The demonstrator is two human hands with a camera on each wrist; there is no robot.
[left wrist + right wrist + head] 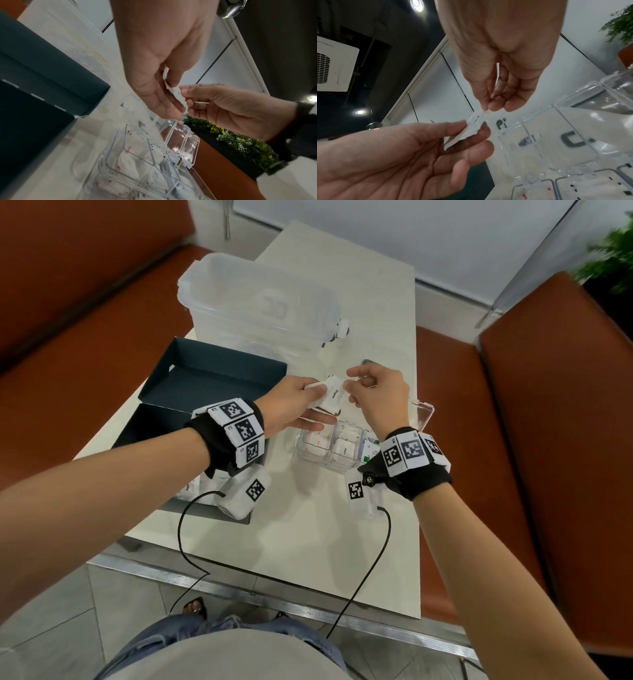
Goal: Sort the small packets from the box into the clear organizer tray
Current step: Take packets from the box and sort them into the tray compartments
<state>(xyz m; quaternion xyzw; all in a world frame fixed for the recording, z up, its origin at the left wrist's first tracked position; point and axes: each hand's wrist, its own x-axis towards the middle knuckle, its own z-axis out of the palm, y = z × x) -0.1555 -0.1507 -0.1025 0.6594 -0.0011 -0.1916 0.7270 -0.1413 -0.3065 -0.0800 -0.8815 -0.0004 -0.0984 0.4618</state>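
Both hands hold small white packets (331,397) above the clear organizer tray (330,448). My left hand (298,405) grips the bunch between thumb and fingers; the same packets (471,127) show edge-on in the right wrist view. My right hand (371,392) pinches the top packet's end with thumb and forefinger (486,104). In the left wrist view the packet (176,94) sits between both hands. The tray's compartments (137,159) hold white packets, some with red print, some black. The dark box (171,419) lies open at left, with packets (190,486) showing under my left wrist.
A large clear lidded container (260,302) stands behind the box and tray. The tray's clear lid (423,412) stands open at the right. Orange bench seats (531,440) flank the white table (308,535). A plant (613,251) is at far right.
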